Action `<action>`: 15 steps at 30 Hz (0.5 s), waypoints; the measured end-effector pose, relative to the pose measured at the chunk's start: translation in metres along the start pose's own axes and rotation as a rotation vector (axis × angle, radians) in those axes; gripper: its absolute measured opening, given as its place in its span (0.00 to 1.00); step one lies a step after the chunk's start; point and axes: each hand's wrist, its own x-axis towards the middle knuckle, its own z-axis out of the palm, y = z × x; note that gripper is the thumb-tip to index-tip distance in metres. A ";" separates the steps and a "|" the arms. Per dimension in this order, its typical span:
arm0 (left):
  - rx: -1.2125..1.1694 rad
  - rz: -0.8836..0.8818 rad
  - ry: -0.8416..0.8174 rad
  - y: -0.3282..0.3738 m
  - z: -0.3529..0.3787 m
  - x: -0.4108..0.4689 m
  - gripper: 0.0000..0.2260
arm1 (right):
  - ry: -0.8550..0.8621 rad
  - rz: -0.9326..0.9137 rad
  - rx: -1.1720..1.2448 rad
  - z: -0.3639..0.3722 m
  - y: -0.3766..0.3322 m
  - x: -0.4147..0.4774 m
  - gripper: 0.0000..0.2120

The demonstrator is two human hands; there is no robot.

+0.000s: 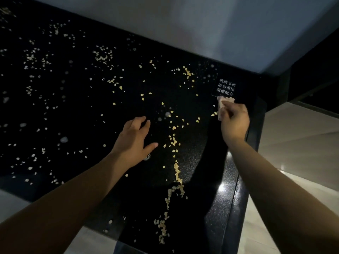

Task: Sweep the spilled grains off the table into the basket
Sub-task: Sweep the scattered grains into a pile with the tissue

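Pale yellow grains (176,169) lie scattered over a black glossy table (77,110), with a thicker trail running down toward the near edge. My right hand (234,121) grips a small pale cloth (222,105) near the table's right edge, just below a sign with white characters. My left hand (134,142) hovers flat over the table's middle with fingers spread and relaxed, holding nothing. No basket is in view.
A small sign with white characters (227,88) sits at the table's far right corner. Light tiled floor (297,153) lies to the right of the table and a pale wall (201,24) behind it. A dark furniture edge (311,74) stands at the far right.
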 end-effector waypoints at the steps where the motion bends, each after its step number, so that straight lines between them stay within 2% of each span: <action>1: 0.000 -0.005 0.000 0.000 0.000 0.000 0.35 | -0.009 -0.018 0.000 0.005 -0.001 -0.005 0.12; 5: 0.024 0.005 0.002 -0.001 0.001 -0.001 0.35 | -0.269 -0.212 0.004 0.019 -0.015 -0.052 0.11; 7: 0.023 0.003 -0.001 -0.001 0.001 -0.001 0.35 | -0.367 -0.231 0.055 0.018 -0.021 -0.073 0.12; 9: 0.027 -0.004 -0.013 -0.001 0.002 -0.001 0.36 | -0.309 -0.173 0.130 0.010 -0.025 -0.078 0.12; 11: 0.033 -0.007 -0.019 -0.001 0.003 0.000 0.36 | -0.149 -0.130 0.177 -0.004 -0.029 -0.060 0.12; 15: 0.027 -0.014 -0.011 0.001 0.002 0.002 0.35 | 0.093 -0.117 0.093 -0.022 -0.023 0.011 0.12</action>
